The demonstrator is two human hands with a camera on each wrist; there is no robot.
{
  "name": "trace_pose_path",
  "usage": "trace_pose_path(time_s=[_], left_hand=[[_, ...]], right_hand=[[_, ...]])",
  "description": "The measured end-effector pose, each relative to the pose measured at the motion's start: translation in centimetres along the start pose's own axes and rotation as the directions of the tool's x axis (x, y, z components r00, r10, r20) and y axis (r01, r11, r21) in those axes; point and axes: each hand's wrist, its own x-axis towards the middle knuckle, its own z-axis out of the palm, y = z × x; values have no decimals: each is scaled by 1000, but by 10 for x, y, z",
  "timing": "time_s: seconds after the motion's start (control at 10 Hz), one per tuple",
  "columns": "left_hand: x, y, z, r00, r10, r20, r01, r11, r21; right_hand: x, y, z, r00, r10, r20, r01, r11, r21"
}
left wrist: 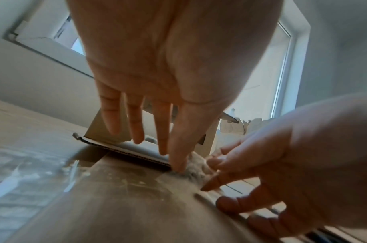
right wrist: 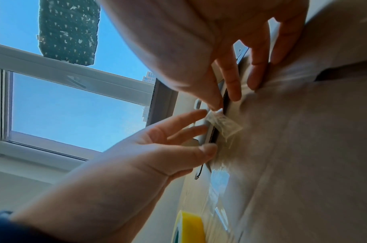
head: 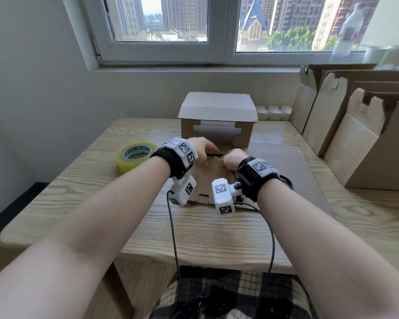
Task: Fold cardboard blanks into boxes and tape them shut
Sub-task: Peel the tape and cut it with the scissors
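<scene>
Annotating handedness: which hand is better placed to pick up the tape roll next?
Likely left. The tape roll lies just outside the left hand, whose fingers are straight; the right hand pinches the tape end at the cardboard blank edge.

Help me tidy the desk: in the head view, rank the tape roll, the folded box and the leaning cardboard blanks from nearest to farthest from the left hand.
1. Tape roll, just left of the left hand.
2. Folded box, behind the hand.
3. Leaning cardboard blanks, far right.
</scene>
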Motion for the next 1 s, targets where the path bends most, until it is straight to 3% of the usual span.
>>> trace_pose_path(time_s=[0.1,0.2,0.3,0.6,0.7,0.8,0.9,1.0], left_hand=[[4,5,3,998,54,-24,-54,998,25],[8,5,2,994,32,-101,-28,999,43],[9,-3,2,993,20,-118,-14,999,44],[-8,-40,-11,981,18,-192,-67,965,-253],[-17,-45,-22,961,11,-275,-98,948,-302],[-25,-47,-30,954,33,-299,-121,952,-281],[-30,-50,-42,933,27,-359,-162,922,-351],[-34,-47,-52,915,31,-403,-171,933,-317]], right_hand=[[15,-1,5,1000,-5,0,5,992,-127],[15,-5,6,999,-27,27,31,983,-179],[17,-7,4,999,-37,39,42,989,-140],[8,-11,17,1000,9,21,0,919,-393],[7,-10,26,998,-5,64,29,923,-383],[37,3,38,999,21,28,-6,895,-447],[73,15,44,999,31,33,-16,922,-387],[40,0,39,995,37,96,8,902,-431]])
